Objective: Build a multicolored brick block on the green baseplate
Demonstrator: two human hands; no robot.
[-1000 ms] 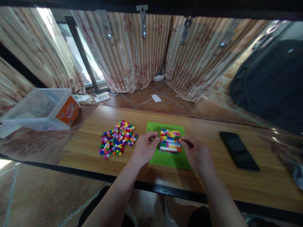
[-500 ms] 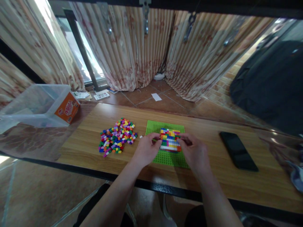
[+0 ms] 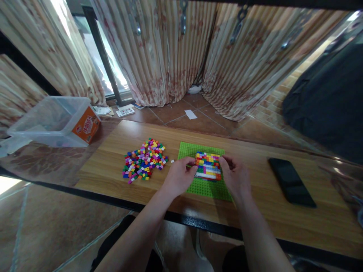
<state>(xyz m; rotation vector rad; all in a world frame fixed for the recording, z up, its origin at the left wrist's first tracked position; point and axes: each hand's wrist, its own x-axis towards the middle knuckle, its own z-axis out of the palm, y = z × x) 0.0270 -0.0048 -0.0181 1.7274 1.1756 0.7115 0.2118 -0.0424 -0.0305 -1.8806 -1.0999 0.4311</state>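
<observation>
A multicoloured build of toy building bricks (image 3: 208, 166) sits over a green studded baseplate (image 3: 205, 187). At its left edge, my left hand (image 3: 182, 174) is closed, with thumb and forefinger against the side. My right hand (image 3: 236, 174) grips the opposite edge, its thumb along the side and the other fingers partly hidden behind. White, yellow, red and blue bricks show in rows on the build. To the left of the plate lies a loose heap of small coloured bricks (image 3: 145, 160), with a single white brick (image 3: 172, 161) between the heap and my left hand.
A black phone (image 3: 291, 182) lies on the right of the wooden table (image 3: 99, 166). Beyond the table's left end stands a clear plastic bin (image 3: 53, 130) with an orange label. Curtains (image 3: 159, 56) hang behind, and a dark covered object (image 3: 326, 94) stands at the right.
My right thumb has shifted from the build's top face to its right edge. The left hand stays at the left edge. The whole view has shifted slightly.
</observation>
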